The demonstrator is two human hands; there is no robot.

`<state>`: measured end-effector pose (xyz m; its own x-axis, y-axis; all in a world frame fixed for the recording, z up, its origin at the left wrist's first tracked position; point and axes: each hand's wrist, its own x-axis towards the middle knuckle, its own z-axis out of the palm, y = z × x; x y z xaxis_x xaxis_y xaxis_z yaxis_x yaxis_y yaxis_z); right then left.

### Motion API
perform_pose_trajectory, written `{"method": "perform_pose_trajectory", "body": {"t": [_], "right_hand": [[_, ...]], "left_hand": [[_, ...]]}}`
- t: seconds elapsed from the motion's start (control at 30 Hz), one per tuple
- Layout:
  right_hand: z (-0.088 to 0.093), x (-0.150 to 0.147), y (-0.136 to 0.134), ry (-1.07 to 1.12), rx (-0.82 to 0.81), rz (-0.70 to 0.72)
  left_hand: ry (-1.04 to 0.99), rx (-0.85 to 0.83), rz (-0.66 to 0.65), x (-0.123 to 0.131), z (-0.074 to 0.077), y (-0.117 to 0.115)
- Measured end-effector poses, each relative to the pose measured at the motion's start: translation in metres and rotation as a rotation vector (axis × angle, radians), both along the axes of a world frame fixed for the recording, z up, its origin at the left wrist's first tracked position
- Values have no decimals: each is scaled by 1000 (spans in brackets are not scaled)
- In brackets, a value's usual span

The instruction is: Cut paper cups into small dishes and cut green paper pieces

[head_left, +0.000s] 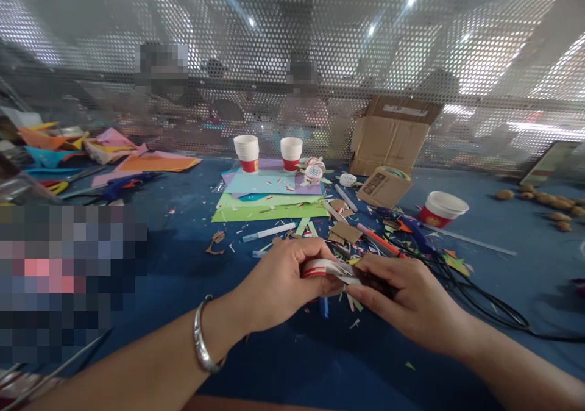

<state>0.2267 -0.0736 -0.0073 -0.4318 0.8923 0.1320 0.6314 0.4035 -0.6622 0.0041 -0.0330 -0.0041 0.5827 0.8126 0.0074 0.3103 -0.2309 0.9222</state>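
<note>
My left hand [278,286], with a silver bangle on its wrist, is closed round a flattened red-and-white paper cup piece [326,269] just above the blue table [183,264]. My right hand [402,298] pinches the same piece from the right, fingers pressed together over its edge. Paper scraps [350,304] lie scattered right beneath both hands. A white pen [269,232] lies just beyond the left hand.
Coloured paper sheets [269,200] lie mid-table with two red-and-white cups [247,153] behind. A third cup [441,208], cardboard boxes [393,133], a blue glue gun [418,231] with a black cable [484,304] sit to the right. Walnuts [548,200] lie far right. A perforated screen stands behind.
</note>
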Motion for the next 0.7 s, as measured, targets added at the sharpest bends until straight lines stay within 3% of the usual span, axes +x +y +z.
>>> {"method": "perform_pose_trajectory", "body": {"t": [0.33, 0.57, 0.7], "right_hand": [[-1, 0, 0, -8, -17, -4], [3, 2, 5, 231, -132, -56], [3, -1, 4, 318, -226, -50]], "left_hand": [[15, 13, 12, 0, 2, -3], [85, -74, -64, 0, 9, -4], [228, 21, -39, 0, 9, -7]]}}
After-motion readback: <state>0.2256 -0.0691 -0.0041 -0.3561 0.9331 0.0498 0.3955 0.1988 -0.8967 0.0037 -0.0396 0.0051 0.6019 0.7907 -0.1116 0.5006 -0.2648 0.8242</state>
